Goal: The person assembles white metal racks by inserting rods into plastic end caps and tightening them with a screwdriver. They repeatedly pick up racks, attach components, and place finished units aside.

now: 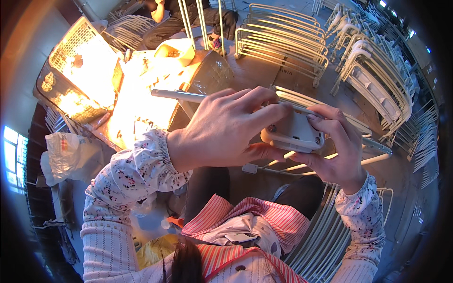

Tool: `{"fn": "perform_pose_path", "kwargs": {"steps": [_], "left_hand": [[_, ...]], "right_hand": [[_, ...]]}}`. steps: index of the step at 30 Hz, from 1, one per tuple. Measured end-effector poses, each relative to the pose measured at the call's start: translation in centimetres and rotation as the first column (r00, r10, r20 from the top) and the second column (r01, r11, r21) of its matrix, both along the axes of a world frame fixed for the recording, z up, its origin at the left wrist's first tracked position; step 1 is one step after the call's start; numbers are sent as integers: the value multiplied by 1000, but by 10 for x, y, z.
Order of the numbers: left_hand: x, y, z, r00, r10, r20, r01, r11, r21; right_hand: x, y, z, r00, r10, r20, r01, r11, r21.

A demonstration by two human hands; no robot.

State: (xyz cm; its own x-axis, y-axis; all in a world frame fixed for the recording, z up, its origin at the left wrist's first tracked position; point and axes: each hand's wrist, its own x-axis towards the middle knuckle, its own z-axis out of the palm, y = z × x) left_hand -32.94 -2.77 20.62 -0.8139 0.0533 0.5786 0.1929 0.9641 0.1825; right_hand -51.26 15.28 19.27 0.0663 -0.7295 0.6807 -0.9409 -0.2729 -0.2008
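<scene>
Both of my hands are raised in front of me around a white plastic fitting (297,131) with rounded ends and screws in it. My left hand (230,123) grips its left end, with the thumb below and the fingers over the top. At the right end, my right hand (336,141) pinches it between thumb and fingers. A metal tube (177,94) sticks out to the left from behind my left hand. Another tube end (377,145) shows to the right of my right hand; whether they are one piece is hidden. Cream-coloured wire frame bars (318,106) lie beyond the fitting.
To the left stands a brightly lit work surface (141,106) with a plastic basket (76,46) and a cream scoop-like tub (175,51) of small parts. Stacked tubular racks (283,46) fill the far side and right (378,85). Another person (191,24) sits opposite. A phone-like object (241,237) rests on my lap.
</scene>
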Motion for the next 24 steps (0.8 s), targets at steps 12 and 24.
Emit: {"fn": "perform_pose_path", "kwargs": {"steps": [12, 24], "left_hand": [[4, 11, -5, 992, 89, 84, -100, 986, 136], [8, 12, -7, 993, 99, 70, -112, 971, 210]], "right_hand": [[8, 7, 6, 976, -106, 192, 61, 972, 228], [14, 2, 18, 962, -119, 245, 21, 929, 370]]}}
